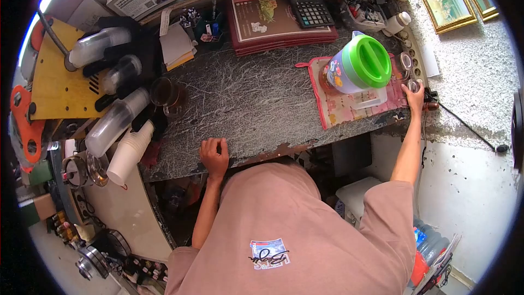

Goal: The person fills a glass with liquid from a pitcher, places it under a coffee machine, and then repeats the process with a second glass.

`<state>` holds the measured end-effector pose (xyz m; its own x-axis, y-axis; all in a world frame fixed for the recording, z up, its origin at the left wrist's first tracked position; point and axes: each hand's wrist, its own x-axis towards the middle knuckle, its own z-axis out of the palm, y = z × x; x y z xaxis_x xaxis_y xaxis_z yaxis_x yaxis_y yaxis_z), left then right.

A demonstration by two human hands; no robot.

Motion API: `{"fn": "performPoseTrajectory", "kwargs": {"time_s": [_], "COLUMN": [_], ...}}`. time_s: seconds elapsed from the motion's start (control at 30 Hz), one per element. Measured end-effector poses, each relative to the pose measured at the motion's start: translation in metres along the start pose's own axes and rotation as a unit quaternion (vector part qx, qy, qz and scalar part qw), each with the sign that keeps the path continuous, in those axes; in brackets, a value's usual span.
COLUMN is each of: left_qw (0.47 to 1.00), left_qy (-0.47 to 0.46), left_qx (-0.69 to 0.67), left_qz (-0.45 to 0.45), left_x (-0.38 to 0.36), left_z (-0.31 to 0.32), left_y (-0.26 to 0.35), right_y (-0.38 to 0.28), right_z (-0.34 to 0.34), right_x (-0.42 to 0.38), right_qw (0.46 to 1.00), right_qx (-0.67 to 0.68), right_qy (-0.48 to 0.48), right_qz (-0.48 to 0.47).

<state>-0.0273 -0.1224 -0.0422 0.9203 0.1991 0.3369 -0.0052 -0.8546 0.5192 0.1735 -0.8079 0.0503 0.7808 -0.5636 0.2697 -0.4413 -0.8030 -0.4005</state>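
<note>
At the right end of the scratched dark desk (245, 98), my right hand (415, 98) has its fingers closed around a small clear glass (414, 86). Another small glass (405, 61) stands just beyond it. Left of that hand, a floral pitcher with a bright green lid (373, 64) stands on a pink patterned cloth (333, 110). My left hand (214, 157) rests on the front edge of the desk with its fingers loosely bent and nothing in them. A brown-tinted glass mug (168, 96) is the nearest object beyond it.
Stacked plastic cups (117, 120) and paper cups (131, 150) lean out from a yellow panel (65, 76) at left. A calculator (311, 8) lies on dark red folders (284, 46) at the back. A basket of small items (363, 15) and a white bottle (397, 23) stand back right.
</note>
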Motion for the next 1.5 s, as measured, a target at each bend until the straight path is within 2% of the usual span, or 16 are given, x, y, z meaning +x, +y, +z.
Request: {"fn": "performPoseTrajectory", "kwargs": {"time_s": [0.03, 0.23, 0.43, 0.57, 0.7, 0.77, 0.8, 0.9, 1.03, 1.1, 1.13, 1.23, 1.3, 1.33, 1.4, 1.5], "left_qw": [1.0, 1.0, 1.0, 0.999, 0.989, 0.952, 0.926, 0.875, 0.861, 0.852, 0.877, 0.942, 0.953, 0.962, 0.965, 0.969], "left_qy": [0.003, -0.003, -0.012, -0.011, -0.075, -0.188, -0.257, -0.303, -0.218, -0.138, -0.115, -0.067, -0.059, -0.054, -0.052, -0.049], "left_qx": [0.002, 0.006, 0.002, 0.031, -0.115, -0.23, -0.261, -0.377, -0.459, -0.483, -0.444, -0.311, -0.278, -0.245, -0.229, -0.209], "left_qz": [0.003, -0.001, 0.0, 0.005, -0.054, -0.079, -0.087, -0.017, 0.015, -0.148, -0.147, -0.105, -0.107, -0.106, -0.114, -0.124], "left_x": [-0.001, 0.001, 0.001, 0.004, 0.014, 0.022, 0.027, 0.037, 0.043, 0.045, 0.049, 0.062, 0.072, 0.078, 0.086, 0.095], "left_z": [0.0, 0.0, 0.0, -0.002, -0.007, -0.018, -0.024, -0.036, -0.04, -0.045, -0.048, -0.046, -0.048, -0.047, -0.042, -0.037], "left_y": [0.001, 0.003, 0.003, 0.011, 0.035, 0.053, 0.063, 0.093, 0.103, 0.101, 0.097, 0.084, 0.084, 0.085, 0.083, 0.081], "right_y": [0.005, -0.006, -0.016, -0.048, -0.083, -0.117, -0.116, -0.172, -0.265, -0.302, -0.307, -0.322, -0.324, -0.32, -0.304, -0.283], "right_z": [0.002, -0.007, -0.042, -0.085, -0.087, -0.07, -0.046, 0.011, 0.051, 0.055, 0.064, 0.079, 0.067, 0.062, 0.049, 0.015], "right_x": [0.006, -0.017, -0.103, -0.194, -0.275, -0.306, -0.321, -0.353, -0.376, -0.377, -0.375, -0.37, -0.364, -0.36, -0.351, -0.324], "right_qw": [0.997, 0.998, 0.993, 0.983, 0.836, 0.726, 0.626, 0.443, 0.363, 0.244, 0.243, 0.347, 0.629, 0.63, 0.778, 0.845], "right_qx": [0.008, -0.065, 0.069, 0.17, 0.48, 0.59, 0.646, 0.699, 0.663, 0.657, 0.655, 0.543, 0.445, 0.443, 0.446, 0.437], "right_qy": [-0.069, -0.024, 0.097, 0.02, -0.157, -0.255, -0.305, -0.433, -0.549, -0.616, -0.621, -0.689, -0.615, -0.615, -0.442, -0.307], "right_qz": [0.016, 0.011, 0.013, 0.072, 0.215, 0.243, 0.311, 0.358, 0.358, 0.359, 0.357, 0.333, 0.167, 0.166, -0.028, -0.036]}}
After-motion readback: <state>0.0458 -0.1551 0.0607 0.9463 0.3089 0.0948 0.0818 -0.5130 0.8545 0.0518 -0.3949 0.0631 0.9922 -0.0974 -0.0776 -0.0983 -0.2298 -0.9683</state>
